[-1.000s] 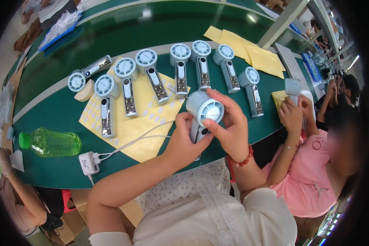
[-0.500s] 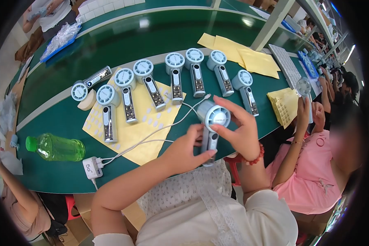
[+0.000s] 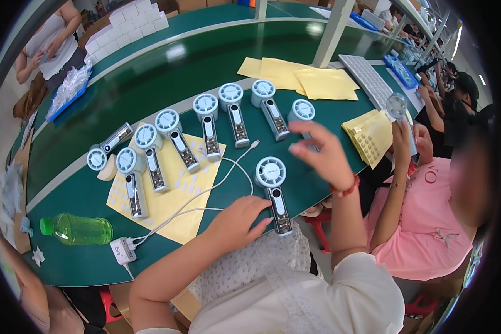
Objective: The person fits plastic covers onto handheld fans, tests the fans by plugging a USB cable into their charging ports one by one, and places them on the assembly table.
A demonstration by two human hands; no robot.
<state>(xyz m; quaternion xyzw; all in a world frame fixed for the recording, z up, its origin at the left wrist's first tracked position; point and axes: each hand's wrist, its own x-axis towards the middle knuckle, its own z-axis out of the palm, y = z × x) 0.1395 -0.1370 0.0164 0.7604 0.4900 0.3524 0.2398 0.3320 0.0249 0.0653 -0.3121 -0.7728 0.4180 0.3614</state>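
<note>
A light blue handheld fan [image 3: 271,173] with a clear-sided handle lies on the green table near its front edge. My left hand [image 3: 240,221] rests beside that handle, thumb and fingers apart, the tips at or just touching its left side. My right hand [image 3: 325,153] is raised off the fan with fingers spread and holds nothing. Behind it, another light blue fan [image 3: 302,110] stands at the right end of the row, its handle mostly hidden by my fingers. More such fans, including one [image 3: 167,120] over a yellow sheet [image 3: 175,220], lie in an arc further back.
A white charger [image 3: 122,250] with white cables [image 3: 206,192] and a green bottle [image 3: 83,229] are at left. Yellow sheets [image 3: 328,83] lie at the back, a yellow stack [image 3: 367,133] at right. A co-worker in a pink top [image 3: 423,217] holds a fan [image 3: 397,106].
The fan I held in both hands now lies on the table. My right hand has let go and moved up and away. My left hand has loosened beside the handle. The view has shifted.
</note>
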